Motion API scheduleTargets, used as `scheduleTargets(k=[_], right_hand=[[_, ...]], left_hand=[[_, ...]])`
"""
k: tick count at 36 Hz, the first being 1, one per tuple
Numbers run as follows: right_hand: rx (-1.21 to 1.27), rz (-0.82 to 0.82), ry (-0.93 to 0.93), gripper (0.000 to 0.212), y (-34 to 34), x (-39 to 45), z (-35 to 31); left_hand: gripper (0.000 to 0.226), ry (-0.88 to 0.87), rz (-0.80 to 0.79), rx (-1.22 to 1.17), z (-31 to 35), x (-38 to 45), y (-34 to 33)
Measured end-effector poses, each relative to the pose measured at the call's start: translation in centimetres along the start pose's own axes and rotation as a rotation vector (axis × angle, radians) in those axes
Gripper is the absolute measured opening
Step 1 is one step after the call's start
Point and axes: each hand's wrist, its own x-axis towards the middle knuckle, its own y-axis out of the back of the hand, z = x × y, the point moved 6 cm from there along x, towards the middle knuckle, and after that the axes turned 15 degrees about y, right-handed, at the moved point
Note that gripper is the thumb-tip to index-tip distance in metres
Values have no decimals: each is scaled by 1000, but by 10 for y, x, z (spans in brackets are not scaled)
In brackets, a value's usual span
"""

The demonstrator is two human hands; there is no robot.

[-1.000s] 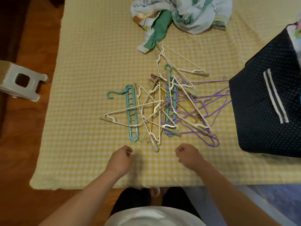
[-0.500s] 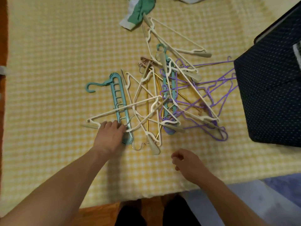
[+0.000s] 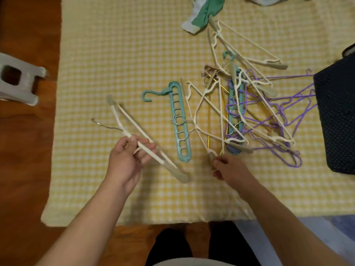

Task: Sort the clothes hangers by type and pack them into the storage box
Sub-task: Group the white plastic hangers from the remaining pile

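A yellow checked blanket (image 3: 119, 54) covered most of the view, spread over a wooden floor (image 3: 25, 169) that showed along the left side and near edge. At the right edge stood a dark dotted box (image 3: 338, 120), cut off by the frame, so its opening could not be seen. A grey plastic stool (image 3: 17, 81) lay on the floor at far left, partly out of view. Crumpled clothes (image 3: 203, 14) sat at the top edge, mostly cropped.

The hangers lay in a tangled pile (image 3: 240, 104) on the blanket, right of centre and just beside the box: cream ones across purple wire ones (image 3: 284, 120), with gold rods beneath. How many there were could not be told in the tangle. A teal slotted hanger (image 3: 179, 123) lay at the pile's left side; a second teal one was largely buried under the cream ones.

The left hand (image 3: 126, 160) gripped a cream hanger (image 3: 140, 139), fingers curled round its bars, holding it apart from the pile and tilted; it was blurred, its metal hook pointing left. The right hand (image 3: 228, 167) pinched the near tip of another cream hanger (image 3: 210, 154) at the pile's near edge, though the exact contact was hard to make out.
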Motion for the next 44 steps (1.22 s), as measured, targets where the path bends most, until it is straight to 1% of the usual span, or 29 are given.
scheduleTargets(k=[1,3,6,7,10,12,15,19,25,29,32,35,38,44], right_hand=[[42,-17,-1,15,-9,-1,-4],[116,-67,4,18,-26,-4,-10],[197,-166,69,22,-48,-16,-19],[243,-177,101,21,-54,-21,-21],[365,-144,171,20,-64,-33,-28],[417,-101,184,19,-67,-38,-28],[507,-80,116,16,-70,-42,-18],[675,-156,-4,17,-76,-49,-1],[765,-153,-75,20,-81,-61,18],[701,-171,-101,18,-85,-61,32],[504,-260,-104,13,-82,-58,37],[329,-316,-49,7,-77,-53,34],[191,-269,40,5,-72,-49,31],[177,-208,65,3,-75,-49,39]], left_hand=[[23,23,-1,-126,1,1,6],[21,51,11,-277,2,1,14],[18,82,31,-386,-4,0,17],[16,85,38,-403,-6,-1,17],[15,84,53,-415,-11,-6,18],[15,91,51,-409,-17,-9,17],[15,105,31,-381,-24,-15,15],[15,103,16,-291,-28,-24,13],[21,106,-16,-213,-36,-27,9],[19,148,-22,-168,-38,-23,9],[21,156,-33,-107,-40,-20,7],[22,152,-41,-52,-41,-20,4],[25,127,-17,-56,-40,-20,2],[26,93,47,-8,-39,-16,-4]])
